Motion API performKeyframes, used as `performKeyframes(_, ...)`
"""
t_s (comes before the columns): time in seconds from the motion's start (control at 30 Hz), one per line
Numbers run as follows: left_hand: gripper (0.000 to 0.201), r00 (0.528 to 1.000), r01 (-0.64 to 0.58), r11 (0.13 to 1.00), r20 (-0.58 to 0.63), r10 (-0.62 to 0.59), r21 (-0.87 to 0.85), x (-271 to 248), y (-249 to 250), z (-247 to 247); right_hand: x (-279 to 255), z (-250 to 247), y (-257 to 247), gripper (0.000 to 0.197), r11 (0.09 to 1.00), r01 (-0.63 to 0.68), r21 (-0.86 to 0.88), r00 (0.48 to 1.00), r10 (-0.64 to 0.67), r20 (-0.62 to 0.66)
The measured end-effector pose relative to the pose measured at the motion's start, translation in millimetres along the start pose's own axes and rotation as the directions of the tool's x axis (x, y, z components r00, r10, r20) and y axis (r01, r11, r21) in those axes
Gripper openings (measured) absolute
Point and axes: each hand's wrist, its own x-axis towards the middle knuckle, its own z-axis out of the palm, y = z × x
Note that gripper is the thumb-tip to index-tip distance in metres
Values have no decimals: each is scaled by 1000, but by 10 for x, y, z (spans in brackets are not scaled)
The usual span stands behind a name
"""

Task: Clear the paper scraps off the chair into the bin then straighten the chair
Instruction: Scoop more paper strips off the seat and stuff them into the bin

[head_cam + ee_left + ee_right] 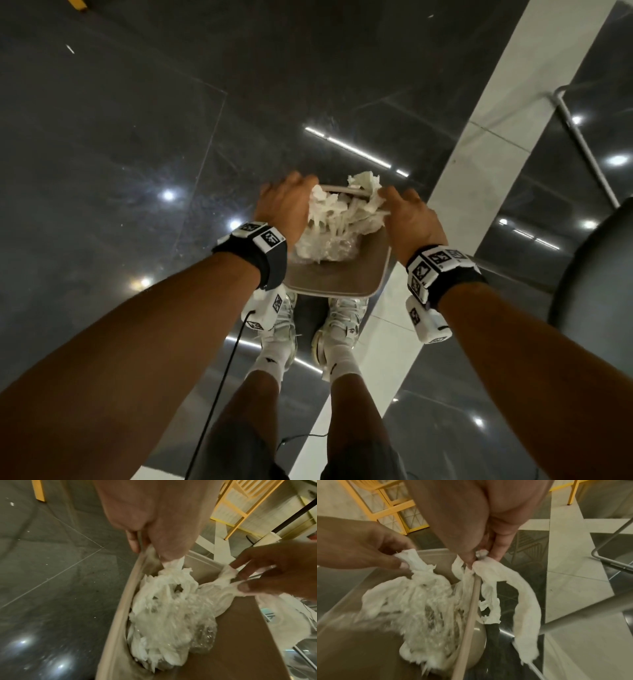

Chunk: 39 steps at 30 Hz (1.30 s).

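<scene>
A beige bin (329,293) stands on the floor just ahead of my feet. A bunch of white paper scraps (329,219) hangs into it between my hands. My left hand (286,202) pinches one end of the bunch over the bin's left rim (118,615). My right hand (411,219) pinches the other end at the right rim (471,608). From the right hand (481,557) a long strip (527,601) hangs outside the bin wall. The left wrist view shows the scraps (168,601) lying on clear plastic inside the bin. The dark chair seat (596,274) is at my right.
The floor is glossy dark tile with a white stripe (479,164) running past the bin. The chair's grey metal leg (607,561) stands close to the right of the bin. Yellow-framed furniture (393,507) is farther off.
</scene>
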Motion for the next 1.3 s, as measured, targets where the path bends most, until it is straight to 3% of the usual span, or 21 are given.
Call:
performKeyframes(0.1, 31, 997, -18, 999, -73, 16, -28, -2, -83, -27, 95, -16, 18, 25, 993, 76, -86, 989, -85, -118)
performKeyframes(0.23, 16, 977, -108, 983, -199, 78, -147, -31, -54, -150, 187, -30, -58, 32, 982, 162, -95, 979, -172, -108)
performKeyframes(0.3, 8, 975, -164, 945, -189, 112, -284, -47, 38, -229, 217, -45, -98, 25, 972, 202, -123, 970, -216, -113)
performKeyframes(0.37, 6, 984, -177, 909, -72, 161, -377, -99, 151, -272, 194, -56, -158, 21, 981, 195, -9, 973, -194, -129)
performKeyframes(0.4, 5, 978, -173, 904, 43, 205, -392, -132, 207, -272, 151, -59, -210, 19, 981, 174, 83, 979, -163, -125)
performKeyframes(0.43, 8, 950, -171, 912, 182, 253, -373, -170, 256, -267, 91, -30, -274, 18, 974, 132, 184, 988, -114, -104)
performKeyframes(0.5, 13, 839, -151, 955, 478, 260, -254, -229, 312, -246, -40, 127, -386, 14, 902, -42, 430, 999, 29, 39)
performKeyframes(0.53, 16, 805, -136, 970, 548, 228, -203, -247, 314, -239, -76, 243, -420, 12, 829, -152, 539, 986, 87, 144)
performKeyframes(0.57, 18, 807, -109, 976, 557, 196, -186, -257, 293, -228, -79, 408, -411, 12, 755, -235, 612, 967, 120, 224)
performKeyframes(0.63, 22, 890, -44, 981, 438, 124, -188, -285, 237, -252, -1, 793, -292, 13, 646, -308, 699, 949, 155, 275)
performKeyframes(0.7, 20, 976, -3, 980, 212, 46, -200, -270, 150, -260, 17, 930, -321, 16, 559, -365, 744, 931, 207, 301)
performKeyframes(0.77, 16, 997, -2, 975, 73, 19, -224, -223, 62, -251, -45, 877, -484, 16, 521, -385, 762, 921, 167, 351)
performKeyframes(0.87, 40, 997, -31, 992, 60, 39, -126, -125, -23, -221, -146, 747, -748, 8, 566, -271, 778, 924, -73, 375)
performKeyframes(0.93, 52, 997, 0, 994, 74, 8, -109, -75, -54, -197, -178, 646, -795, 8, 701, -104, 705, 924, -193, 329)
performKeyframes(1.0, 50, 992, 62, 987, 119, -45, -147, -69, -67, -164, -218, 505, -691, 22, 860, 16, 509, 969, -139, 205)
performKeyframes(1.03, 45, 989, 81, 984, 132, -60, -159, -78, -60, -146, -229, 429, -592, 26, 905, 52, 422, 993, -92, 75)
performKeyframes(1.1, 35, 989, 104, 983, 117, -86, -152, -111, -30, -127, -247, 325, -325, 34, 974, 70, 216, 988, -38, -149)
performKeyframes(1.17, 33, 988, 138, 981, 89, -127, -139, -129, -1, -122, -270, 277, -72, 64, 999, -30, 25, 995, 33, -89)
performKeyframes(1.23, 30, 987, 147, 978, 84, -135, -150, -126, 7, -117, -285, 289, 121, 93, 995, -51, -88, 992, 61, 113)
performKeyframes(1.3, 25, 987, 151, 970, 91, -136, -189, -117, -3, -115, -321, 358, 215, 99, 988, -2, -152, 957, 46, 287)
